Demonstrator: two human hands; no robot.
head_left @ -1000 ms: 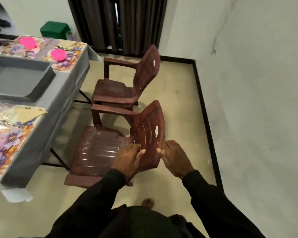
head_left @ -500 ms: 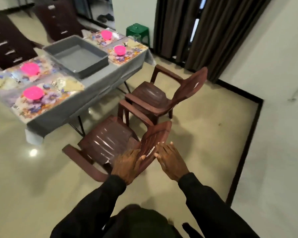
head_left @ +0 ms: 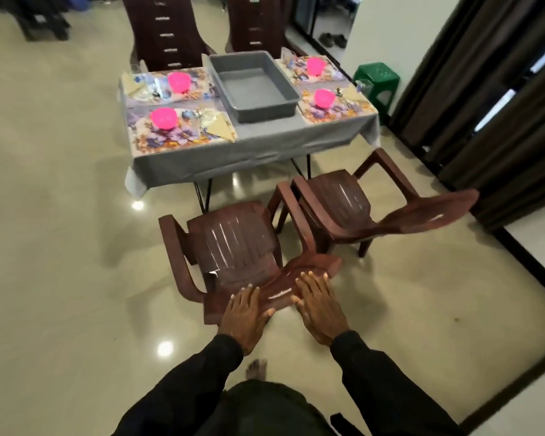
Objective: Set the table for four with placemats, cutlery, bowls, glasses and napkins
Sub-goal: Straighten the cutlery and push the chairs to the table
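Both grips are spread flat, pinching nothing: left hand (head_left: 247, 309) and right hand (head_left: 320, 305) lie palm-down, fingers straight, on the top edge of the backrest of the near chair (head_left: 233, 243), one toward each end. The step looks like sliding this chair in square to the desk (head_left: 258, 149). The setting itself seems done: four placemats (head_left: 158, 138) lie at the corners, each with a pink bowl (head_left: 163, 118), and the near-left one has a folded napkin (head_left: 221, 125) and shiny cutlery (head_left: 199, 116) (glasses too blurred to confirm). Push evenly through both palms so the chair runs straight. Its right armrest sits just beside the left armrest of the second chair (head_left: 337, 206), so a skewed push would likely knock them together. Go slowly on the glossy floor. Stop short of the hanging grey cloth (head_left: 202, 171), since a snag there could drag the mats and the grey tub (head_left: 252, 86) in the middle.
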